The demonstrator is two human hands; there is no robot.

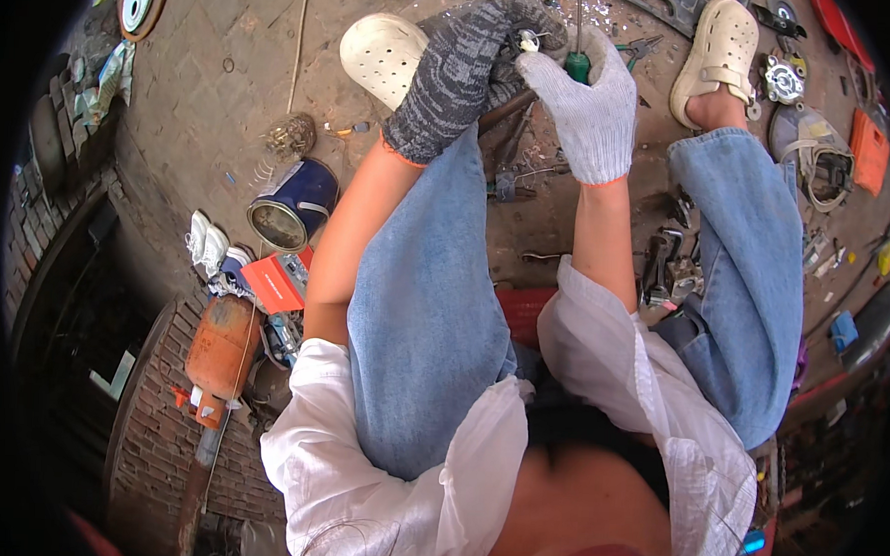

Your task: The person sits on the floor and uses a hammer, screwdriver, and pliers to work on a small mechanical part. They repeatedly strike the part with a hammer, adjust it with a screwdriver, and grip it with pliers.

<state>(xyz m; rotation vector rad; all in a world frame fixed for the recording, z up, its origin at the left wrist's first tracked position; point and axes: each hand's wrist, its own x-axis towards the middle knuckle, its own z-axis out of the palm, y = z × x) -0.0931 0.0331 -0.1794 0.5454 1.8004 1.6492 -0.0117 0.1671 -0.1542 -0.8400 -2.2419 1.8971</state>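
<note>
My left hand [462,71], in a dark grey knitted glove, is closed at the top of the view. By its fingertips shows a small white-and-metal part [529,42]; its full shape is hidden by the glove. My right hand [596,112], gloved in pale grey, grips a screwdriver by its green handle [577,67]. The thin shaft points away from me. My right thumb comes close to the white part. Below the gloves a brown wooden handle [507,112] juts out, partly covered by the left glove.
Pliers [637,49] and small scraps lie beyond my right hand. Wrenches [661,261] rest between my legs. A blue paint can [296,204] lies tipped at left, near a red box [278,280] and an orange cylinder [223,344]. A helmet-like grey item [810,144] sits far right.
</note>
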